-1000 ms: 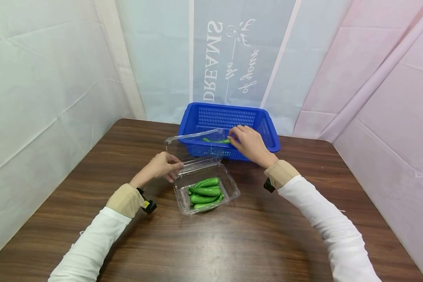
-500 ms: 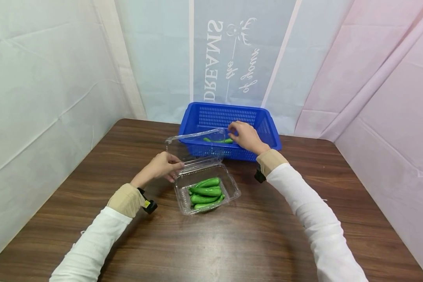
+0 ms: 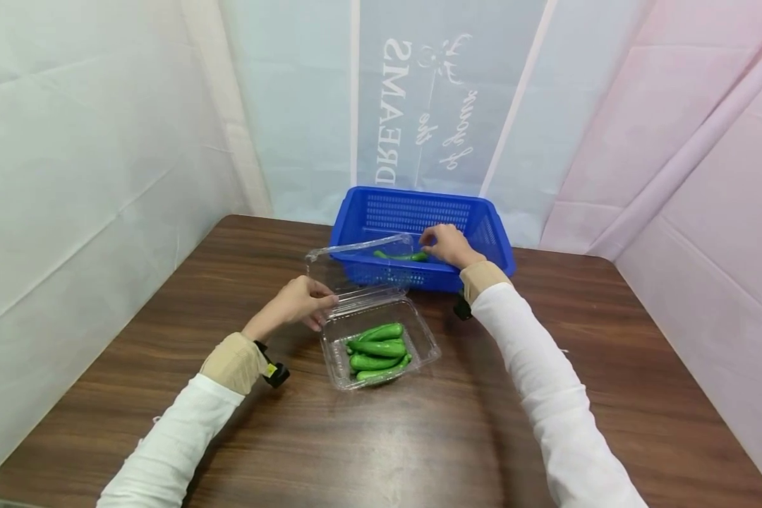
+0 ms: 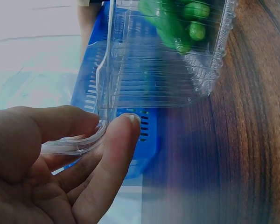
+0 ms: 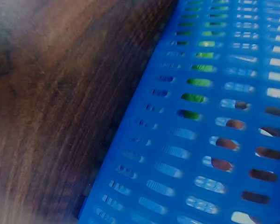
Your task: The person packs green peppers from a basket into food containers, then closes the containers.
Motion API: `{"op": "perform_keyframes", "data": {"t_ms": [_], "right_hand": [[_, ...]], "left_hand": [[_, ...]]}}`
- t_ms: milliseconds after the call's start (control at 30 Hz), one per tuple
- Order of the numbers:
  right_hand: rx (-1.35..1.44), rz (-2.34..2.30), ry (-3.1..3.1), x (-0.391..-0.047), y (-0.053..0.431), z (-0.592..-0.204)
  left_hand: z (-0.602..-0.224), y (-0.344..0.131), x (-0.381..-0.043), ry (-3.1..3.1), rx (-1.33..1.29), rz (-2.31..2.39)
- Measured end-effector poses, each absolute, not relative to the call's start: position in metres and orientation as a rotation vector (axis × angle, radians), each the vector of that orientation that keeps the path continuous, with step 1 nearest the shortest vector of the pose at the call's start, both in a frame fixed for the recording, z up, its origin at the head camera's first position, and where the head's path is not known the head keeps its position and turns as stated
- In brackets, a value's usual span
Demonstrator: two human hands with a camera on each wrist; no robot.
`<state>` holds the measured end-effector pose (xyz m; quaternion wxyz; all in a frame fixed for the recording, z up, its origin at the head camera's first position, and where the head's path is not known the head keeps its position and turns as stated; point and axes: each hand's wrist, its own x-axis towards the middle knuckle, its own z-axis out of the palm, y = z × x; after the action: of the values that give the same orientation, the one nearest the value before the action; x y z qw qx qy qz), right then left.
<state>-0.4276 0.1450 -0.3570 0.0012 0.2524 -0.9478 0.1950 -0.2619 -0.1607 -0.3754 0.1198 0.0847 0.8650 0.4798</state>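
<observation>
A hinged clear plastic clamshell box (image 3: 428,346) stands on the table with its lid (image 3: 330,268) raised. Several glossy, elongated green vegetables (image 3: 375,348), like thick chili peppers, lie in its base. My left hand (image 3: 298,302) pinches the box's edge by the hinge between thumb and fingers, seen closer in the left wrist view. Behind it, my right hand (image 3: 449,245) reaches over the near rim into a blue slotted basket (image 3: 495,261), fingers bent and seemingly holding nothing. Its fingertips are close to long green vegetables (image 3: 413,257) in the basket; the basket wall partly hides them.
The brown wooden table (image 3: 381,451) has fabric walls (image 3: 89,141) on its left, right and far sides. The raised lid overlaps the basket's front left in the head view. The basket stands near the table's far edge.
My right hand has lifted a little off the green vegetables, shifted, then lowered toward them again inside the basket. The left hand keeps its grip on the box. The head view has shifted slightly.
</observation>
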Motion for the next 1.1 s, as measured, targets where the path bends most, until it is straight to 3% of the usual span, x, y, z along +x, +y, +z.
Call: {"op": "perform_keyframes", "data": {"t_ms": [1100], "right_hand": [[1.003,0.498,-3.224,-0.442,0.143,-0.368]], "left_hand": [[-0.374,-0.160,-0.263,2.527,0.235,1.402]]}}
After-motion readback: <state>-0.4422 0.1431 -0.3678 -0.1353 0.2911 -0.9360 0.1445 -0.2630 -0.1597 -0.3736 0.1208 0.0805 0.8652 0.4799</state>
